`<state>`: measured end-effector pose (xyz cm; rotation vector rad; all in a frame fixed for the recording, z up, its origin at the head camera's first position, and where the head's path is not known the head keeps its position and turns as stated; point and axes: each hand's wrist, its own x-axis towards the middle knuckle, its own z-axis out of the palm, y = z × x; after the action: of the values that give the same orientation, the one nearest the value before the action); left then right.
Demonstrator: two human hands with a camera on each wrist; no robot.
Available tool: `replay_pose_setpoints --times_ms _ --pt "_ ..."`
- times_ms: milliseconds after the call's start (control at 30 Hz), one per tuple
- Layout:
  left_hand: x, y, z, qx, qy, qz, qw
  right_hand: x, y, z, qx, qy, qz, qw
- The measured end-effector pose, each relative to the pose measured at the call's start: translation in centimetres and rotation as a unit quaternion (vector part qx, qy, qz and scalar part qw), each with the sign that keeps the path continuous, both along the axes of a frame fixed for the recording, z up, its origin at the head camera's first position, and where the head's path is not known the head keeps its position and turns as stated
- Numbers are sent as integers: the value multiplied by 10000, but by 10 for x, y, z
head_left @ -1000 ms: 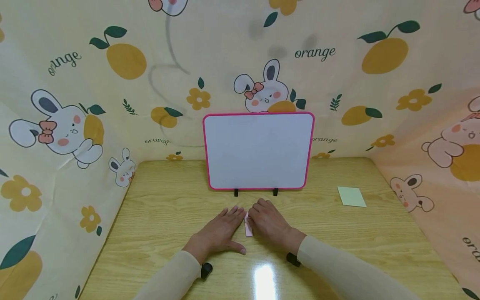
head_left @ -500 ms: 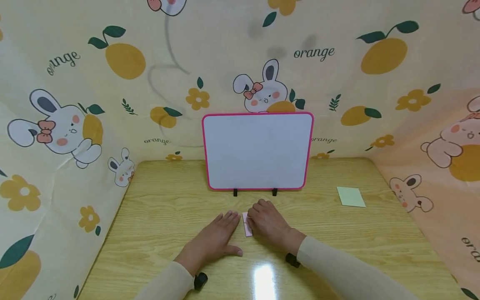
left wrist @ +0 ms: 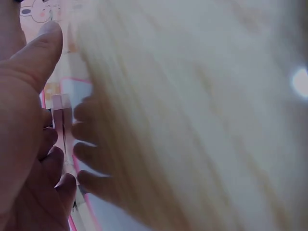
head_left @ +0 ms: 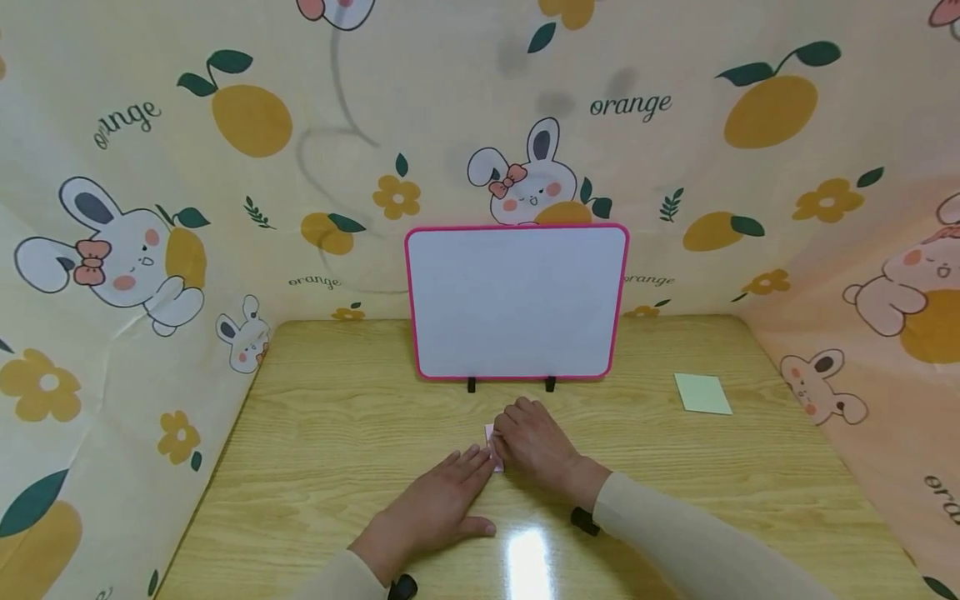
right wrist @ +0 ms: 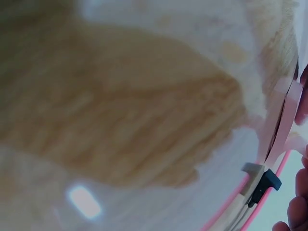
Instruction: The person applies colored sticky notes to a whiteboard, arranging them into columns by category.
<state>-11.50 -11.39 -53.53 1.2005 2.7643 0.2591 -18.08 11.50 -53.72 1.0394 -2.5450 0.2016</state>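
A small folded strip of pink paper (head_left: 490, 431) lies on the wooden table between my hands, partly covered by them. My left hand (head_left: 438, 504) lies flat with straight fingers, its fingertips touching the strip's near part; the thumb stands out to the side. Curled fingers of my right hand (head_left: 536, 443) pinch the strip's right side, though the exact contact is hidden. In the left wrist view the pink strip (left wrist: 61, 120) appears edge-on with a dark slit between its layers. The right wrist view shows the strip (right wrist: 285, 115) the same way, beside my fingertips (right wrist: 301, 187).
A whiteboard (head_left: 517, 304) with a pink frame stands on black feet (head_left: 550, 384) behind my hands. To the right lies a pale green paper square (head_left: 702, 393) on the table (head_left: 337, 400). Patterned cloth walls (head_left: 450, 100) enclose the back and sides.
My left hand drew back from the strip, slid toward me, and now touches its near part with the fingertips. The right hand has stayed at the paper's right side.
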Motion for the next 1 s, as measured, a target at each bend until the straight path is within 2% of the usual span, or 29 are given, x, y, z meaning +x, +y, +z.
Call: replay_pose_setpoints --times_ms 300,467,633,767,1000 --pt "-6 -2 -3 13 192 -263 9995 -5 -1 3 -117 63 16 9999" --pt "-9 -2 0 -69 19 -439 9990 -14 0 6 -246 -84 -130 9996" --pt "-8 -2 3 -138 -101 -479 9987 -23 2 5 -96 -91 -169 9998" --pt "-9 -1 5 -146 -112 -493 9986 -27 4 4 49 89 -206 9997" --pt "-12 -2 2 -134 -33 -572 9983 -34 6 4 2 99 -372 9993"
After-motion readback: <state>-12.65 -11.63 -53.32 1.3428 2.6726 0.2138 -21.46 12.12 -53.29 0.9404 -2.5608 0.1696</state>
